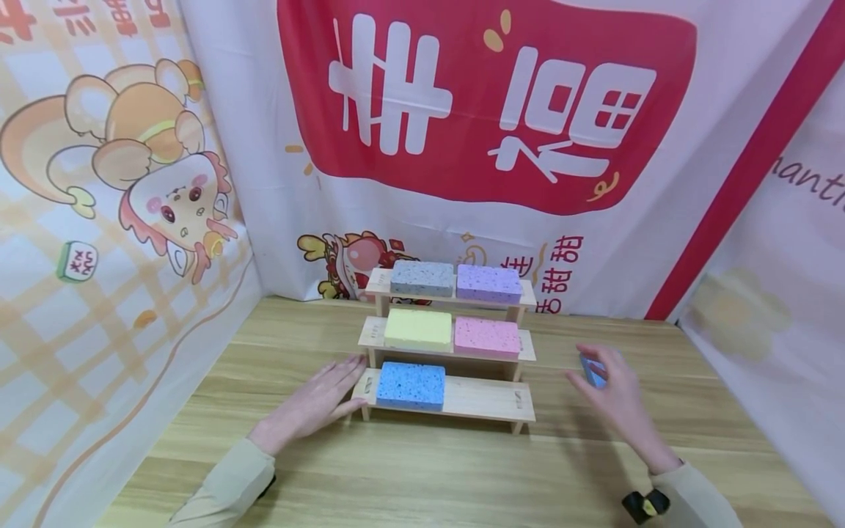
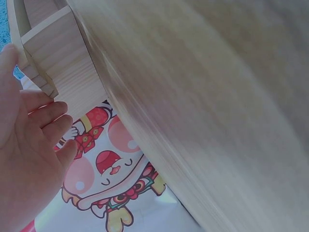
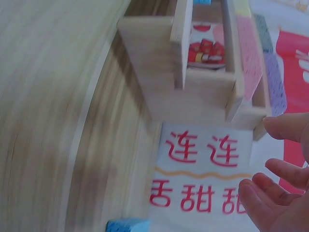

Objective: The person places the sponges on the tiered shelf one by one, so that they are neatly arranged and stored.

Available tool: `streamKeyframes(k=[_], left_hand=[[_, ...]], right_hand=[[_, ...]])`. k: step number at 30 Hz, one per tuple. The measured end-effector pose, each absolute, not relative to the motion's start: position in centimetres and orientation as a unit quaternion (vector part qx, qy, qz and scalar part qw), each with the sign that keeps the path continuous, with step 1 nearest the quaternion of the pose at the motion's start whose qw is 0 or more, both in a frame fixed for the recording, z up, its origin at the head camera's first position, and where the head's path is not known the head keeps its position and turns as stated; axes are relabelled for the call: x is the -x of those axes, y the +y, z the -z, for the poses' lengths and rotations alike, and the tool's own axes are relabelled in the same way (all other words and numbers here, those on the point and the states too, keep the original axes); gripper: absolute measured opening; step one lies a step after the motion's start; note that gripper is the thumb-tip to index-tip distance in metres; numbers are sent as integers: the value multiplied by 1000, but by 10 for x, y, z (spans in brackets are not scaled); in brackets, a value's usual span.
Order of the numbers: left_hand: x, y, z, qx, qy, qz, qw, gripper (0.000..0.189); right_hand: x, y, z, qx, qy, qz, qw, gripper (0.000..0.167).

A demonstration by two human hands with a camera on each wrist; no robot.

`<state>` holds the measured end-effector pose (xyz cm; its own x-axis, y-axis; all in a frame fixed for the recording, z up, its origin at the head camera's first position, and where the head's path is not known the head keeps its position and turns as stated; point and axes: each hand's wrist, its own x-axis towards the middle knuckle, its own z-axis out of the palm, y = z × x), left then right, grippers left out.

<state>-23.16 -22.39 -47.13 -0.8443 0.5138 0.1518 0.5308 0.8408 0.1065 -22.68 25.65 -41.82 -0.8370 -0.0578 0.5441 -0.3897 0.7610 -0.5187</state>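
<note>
A three-step wooden display stand [image 1: 485, 396] carries sponge blocks. On its lowest step lies a blue speckled sponge [image 1: 411, 386] toward the left. The middle step bears a yellow sponge [image 1: 418, 329] and a pink one [image 1: 487, 337]; on top are a grey sponge [image 1: 422, 279] and a purple one [image 1: 489, 283]. My left hand [image 1: 317, 400] holds the left end of the lowest step, thumb at the front corner and fingers behind. Over a second blue sponge [image 2: 18, 72] [image 3: 128, 225] no fingers close; my right hand [image 1: 614, 392] hovers by it, fingers apart and gently bent, partly hiding it.
The stand rests on a wood-grain table [image 1: 422, 477]. Behind it hangs a white and red printed cloth [image 1: 475, 161]. Cloth walls rise at the left [image 1: 119, 257] and right [image 1: 779, 293] of the table.
</note>
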Motion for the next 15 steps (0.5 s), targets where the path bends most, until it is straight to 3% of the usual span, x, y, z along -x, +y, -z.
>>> streamKeyframes(k=[15], left_hand=[[231, -224, 470, 274, -958, 68, 57, 75]], right_hand=[[245, 297, 437, -71, -913, -324, 239, 49]])
